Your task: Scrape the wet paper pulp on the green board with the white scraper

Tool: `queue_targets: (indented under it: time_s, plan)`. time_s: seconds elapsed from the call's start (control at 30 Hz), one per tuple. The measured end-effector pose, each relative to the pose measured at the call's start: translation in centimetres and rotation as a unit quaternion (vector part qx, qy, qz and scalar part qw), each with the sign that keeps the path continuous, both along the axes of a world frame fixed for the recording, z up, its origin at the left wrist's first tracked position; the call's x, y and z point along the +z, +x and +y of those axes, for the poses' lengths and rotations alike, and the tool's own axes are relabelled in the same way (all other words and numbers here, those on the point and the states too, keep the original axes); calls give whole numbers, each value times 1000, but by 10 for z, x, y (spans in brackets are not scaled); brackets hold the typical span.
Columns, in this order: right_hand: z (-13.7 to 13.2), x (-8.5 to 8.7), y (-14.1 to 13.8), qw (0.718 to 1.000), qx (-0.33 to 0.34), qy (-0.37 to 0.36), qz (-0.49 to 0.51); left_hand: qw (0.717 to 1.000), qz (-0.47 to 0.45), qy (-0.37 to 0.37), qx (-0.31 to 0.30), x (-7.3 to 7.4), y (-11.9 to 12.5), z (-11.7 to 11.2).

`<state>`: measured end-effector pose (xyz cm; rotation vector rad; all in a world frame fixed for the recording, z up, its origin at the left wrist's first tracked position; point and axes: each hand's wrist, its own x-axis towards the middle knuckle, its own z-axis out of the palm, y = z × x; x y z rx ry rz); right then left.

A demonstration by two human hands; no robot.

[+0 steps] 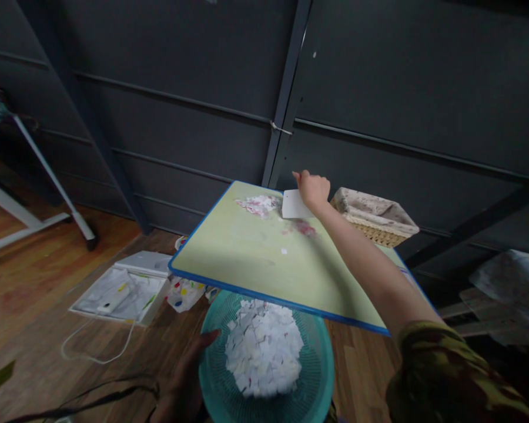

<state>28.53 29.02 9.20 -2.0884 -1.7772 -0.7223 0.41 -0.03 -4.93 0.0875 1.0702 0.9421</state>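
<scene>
Where the head camera looks down, the right hand (312, 189) reaches to the far end of a green board with a blue edge (247, 252), its fingers pinching the top of a white scraper card (294, 205) whose lower edge meets the board. Just beside the card, to its left, lies a heap of white and pinkish paper scraps (259, 204); a reddish smear (306, 228) and one stray scrap (284, 251) sit nearer. Under the board's near edge the left hand (187, 376) holds a teal mesh basket (321, 364) by its rim, thumb over the lip, with a mound of white scraps (264, 346) inside. To judge by this, most of the paper is in the basket and only the far heap is left on the board. The left fingers are dim and mostly hidden below the rim. What carries the board cannot be seen. A lined wicker basket (379, 226) stands beyond the arm, and an open white box (123, 288) lies on the wooden floor (39, 282).
</scene>
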Motion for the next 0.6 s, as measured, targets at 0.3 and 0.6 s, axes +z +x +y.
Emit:
queue_targets:
  time_s: [0.3, 0.6]
  plan:
    - [1, -18, -13, 1000, 17, -11, -14, 999, -47, -9, -22, 4, 2, 0]
    - [-20, -17, -25, 996, 61, -40, -42, 999, 11, 40, -3, 0, 1, -7]
